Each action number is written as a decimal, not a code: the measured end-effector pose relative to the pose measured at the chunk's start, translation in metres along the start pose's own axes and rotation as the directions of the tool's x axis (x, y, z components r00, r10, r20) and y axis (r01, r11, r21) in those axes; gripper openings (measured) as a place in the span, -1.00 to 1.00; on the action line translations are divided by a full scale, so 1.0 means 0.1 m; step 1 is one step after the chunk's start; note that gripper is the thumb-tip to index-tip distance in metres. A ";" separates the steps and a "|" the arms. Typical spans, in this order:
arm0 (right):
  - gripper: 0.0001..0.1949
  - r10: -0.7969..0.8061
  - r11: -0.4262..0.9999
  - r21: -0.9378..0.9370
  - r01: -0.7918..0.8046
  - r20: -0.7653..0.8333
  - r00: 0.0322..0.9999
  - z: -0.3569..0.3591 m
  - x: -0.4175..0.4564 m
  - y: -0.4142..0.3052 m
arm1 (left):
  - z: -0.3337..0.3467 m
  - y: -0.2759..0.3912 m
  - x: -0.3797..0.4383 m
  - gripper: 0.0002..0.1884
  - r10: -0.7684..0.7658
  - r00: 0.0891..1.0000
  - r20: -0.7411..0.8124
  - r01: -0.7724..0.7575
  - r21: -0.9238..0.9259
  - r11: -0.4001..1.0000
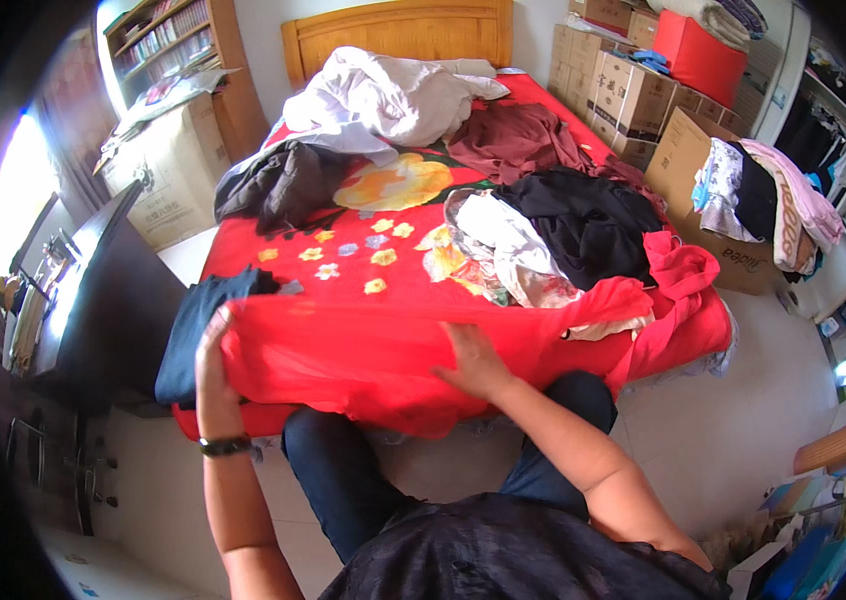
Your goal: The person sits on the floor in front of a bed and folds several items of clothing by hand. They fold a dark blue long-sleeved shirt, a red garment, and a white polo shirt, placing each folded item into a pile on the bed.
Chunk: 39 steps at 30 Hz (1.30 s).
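Note:
A long piece of thin red fabric (363, 349) lies stretched along the near edge of the bed, its far right end bunched up. At its left end, my left hand (214, 349) grips the fabric's edge; a dark band circles that wrist. My right hand (477, 362) rests on the fabric right of its middle, thumb and fingers apart. Folded dark blue clothing (194, 330) sits just left of my left hand. Beyond the right part of the fabric are a white garment (501, 232) and a black garment (588, 221).
The bed's red flowered blanket (303, 270) also bears a dark grey garment (280, 184), maroon clothing (516, 142) and a rumpled white quilt (385, 94). A black desk (107, 292) stands left. Cardboard boxes (629, 94) and draped clothes (760, 195) are at right.

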State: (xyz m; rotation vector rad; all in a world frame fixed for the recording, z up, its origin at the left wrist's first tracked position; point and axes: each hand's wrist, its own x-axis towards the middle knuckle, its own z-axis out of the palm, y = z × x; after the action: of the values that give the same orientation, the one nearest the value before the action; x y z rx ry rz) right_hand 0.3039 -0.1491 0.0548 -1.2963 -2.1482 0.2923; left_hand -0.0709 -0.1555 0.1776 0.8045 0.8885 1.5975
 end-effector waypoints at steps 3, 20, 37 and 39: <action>-0.16 0.140 0.982 -0.152 -0.112 0.185 0.973 0.00 0.03 0.34 | -0.17 0.38 0.44 -0.75 -0.015 0.984 0.178 0.052 -0.206 0.977; -0.52 0.112 0.990 0.090 -0.108 -0.034 0.993 0.32 0.03 0.72 | -0.13 -1.96 -0.90 -0.85 -0.280 0.955 0.100 0.205 0.460 0.864; -0.61 0.201 0.844 0.384 -0.375 0.423 0.884 0.60 0.64 0.62 | -0.07 -2.63 -1.06 -0.78 -0.769 0.616 -0.174 0.556 -0.595 0.580; -0.72 0.338 0.586 0.661 -0.469 0.327 0.883 0.42 0.50 0.74 | -0.03 -2.64 -1.07 -0.78 -0.717 0.697 -0.010 0.577 -0.586 0.569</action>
State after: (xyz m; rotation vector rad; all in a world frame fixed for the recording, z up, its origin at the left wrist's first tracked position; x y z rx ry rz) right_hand 0.3155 -0.0648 0.0060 -1.2567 -1.5122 1.3524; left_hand 0.0712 -0.2259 -0.0590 -0.1668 0.7171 1.1652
